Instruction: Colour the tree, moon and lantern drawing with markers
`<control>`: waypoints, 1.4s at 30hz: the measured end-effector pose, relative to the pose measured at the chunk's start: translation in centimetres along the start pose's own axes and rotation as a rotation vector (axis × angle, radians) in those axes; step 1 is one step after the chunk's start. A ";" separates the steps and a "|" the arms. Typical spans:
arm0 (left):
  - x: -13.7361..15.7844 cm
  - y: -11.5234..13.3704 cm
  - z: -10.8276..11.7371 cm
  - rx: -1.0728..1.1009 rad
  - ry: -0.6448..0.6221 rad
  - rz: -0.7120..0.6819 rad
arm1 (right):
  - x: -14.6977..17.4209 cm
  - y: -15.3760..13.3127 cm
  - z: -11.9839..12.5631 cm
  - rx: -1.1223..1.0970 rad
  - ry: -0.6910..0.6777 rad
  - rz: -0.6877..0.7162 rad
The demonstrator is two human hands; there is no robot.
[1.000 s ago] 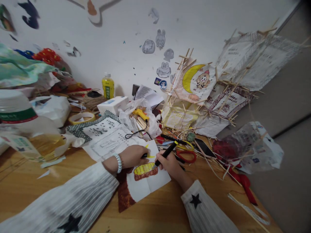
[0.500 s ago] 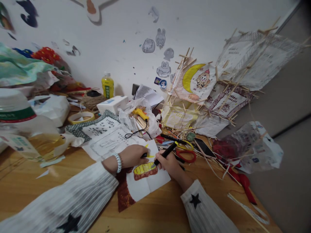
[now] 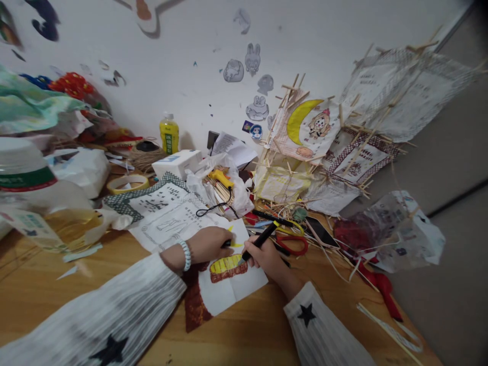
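My right hand (image 3: 263, 252) grips a black marker (image 3: 261, 239), its tip touching a yellow and brown drawing (image 3: 229, 268) on a white sheet of paper (image 3: 236, 291). The sheet has a dark red-brown border at its lower left. My left hand (image 3: 211, 245) rests on the upper left of the sheet, fingers curled around a small black marker cap (image 3: 226, 244), mostly hidden. Yellow marks show on the paper just beyond it. Under my left wrist lies another printed sheet (image 3: 160, 229) with line drawings and a green checked edge.
Red-handled scissors (image 3: 295, 245), a phone (image 3: 321, 232) and thin sticks crowd beyond my right hand. Paper-covered stick frames (image 3: 301, 127) stand at the right. Left are a big clear jug (image 3: 26, 173), a tape roll (image 3: 127, 184) and a yellow bottle (image 3: 169, 134). A yellow glue gun (image 3: 221, 178) lies behind.
The marker tip has shifted very slightly within the yellow area of the drawing. My left hand stays in place on the sheet.
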State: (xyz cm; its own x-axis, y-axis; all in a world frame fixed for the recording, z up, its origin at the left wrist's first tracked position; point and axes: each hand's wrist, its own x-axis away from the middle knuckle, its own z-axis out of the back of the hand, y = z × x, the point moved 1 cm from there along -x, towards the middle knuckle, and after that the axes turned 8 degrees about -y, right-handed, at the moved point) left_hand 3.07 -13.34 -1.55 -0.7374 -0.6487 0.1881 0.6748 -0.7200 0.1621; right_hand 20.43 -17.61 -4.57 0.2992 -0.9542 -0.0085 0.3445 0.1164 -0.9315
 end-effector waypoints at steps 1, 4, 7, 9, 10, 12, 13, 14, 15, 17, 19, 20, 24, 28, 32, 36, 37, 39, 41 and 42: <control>0.0 0.0 0.0 0.001 0.001 0.000 | 0.0 0.0 0.0 -0.003 0.001 -0.006; 0.0 -0.1 -0.1 0.000 0.004 0.003 | 0.0 0.2 0.0 -0.010 0.004 -0.004; 0.0 0.0 0.0 0.003 0.015 -0.007 | 0.0 0.3 0.0 -0.007 -0.004 0.005; 0.0 0.0 0.1 0.008 0.014 -0.009 | 0.0 0.2 -0.1 -0.009 0.003 0.007; 0.0 0.0 0.1 0.011 0.012 -0.007 | 0.0 0.2 -0.1 -0.013 0.004 0.002; 0.0 0.0 0.1 0.014 0.011 -0.001 | 0.0 0.1 -0.1 -0.018 -0.004 -0.011; 0.0 0.0 0.0 0.013 0.011 -0.002 | 0.0 0.1 -0.1 -0.017 -0.008 -0.013; 0.0 0.0 0.0 0.012 0.014 -0.004 | 0.0 0.1 -0.1 -0.014 -0.008 -0.008; 0.0 -0.1 0.0 0.010 0.013 -0.006 | 0.1 0.1 -0.1 -0.012 -0.006 -0.001; 0.0 -0.1 0.0 0.009 0.012 -0.008 | 0.0 0.2 -0.1 -0.013 -0.006 0.008; 0.0 -0.1 0.0 0.010 0.010 -0.008 | 0.0 0.3 -0.1 -0.025 -0.018 0.007; 0.0 0.0 0.0 0.009 0.009 -0.009 | 0.0 0.4 -0.1 -0.032 -0.024 0.008; 0.0 0.1 0.1 0.005 0.006 -0.003 | 0.0 0.5 -0.1 -0.029 -0.022 0.008; 0.0 0.1 0.1 0.007 0.000 -0.003 | 0.0 0.4 -0.1 -0.027 -0.029 -0.002; 0.0 0.0 0.1 0.010 0.004 -0.011 | 0.0 0.4 -0.1 -0.034 -0.036 -0.006; 0.0 0.0 0.0 0.021 0.005 -0.013 | 0.0 0.4 -0.1 -0.010 -0.013 -0.001; 0.0 0.0 0.0 0.022 0.008 -0.012 | 0.0 0.4 -0.1 0.000 0.002 0.002; 0.0 -0.1 0.0 0.022 0.014 -0.010 | 0.0 0.3 0.0 0.015 0.026 0.003; -0.1 -0.1 -0.1 0.022 0.015 -0.008 | 0.0 0.2 0.0 0.022 0.030 -0.006; -0.1 -0.1 -0.1 0.021 0.014 -0.005 | 0.0 0.1 0.0 0.025 0.032 -0.006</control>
State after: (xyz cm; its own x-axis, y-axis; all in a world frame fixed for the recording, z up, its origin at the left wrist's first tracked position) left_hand 3.05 -13.26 -1.63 -0.7410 -0.6486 0.1739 0.6715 -0.7179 0.1838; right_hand 20.47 -17.61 -4.69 0.2684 -0.9632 -0.0152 0.3688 0.1173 -0.9221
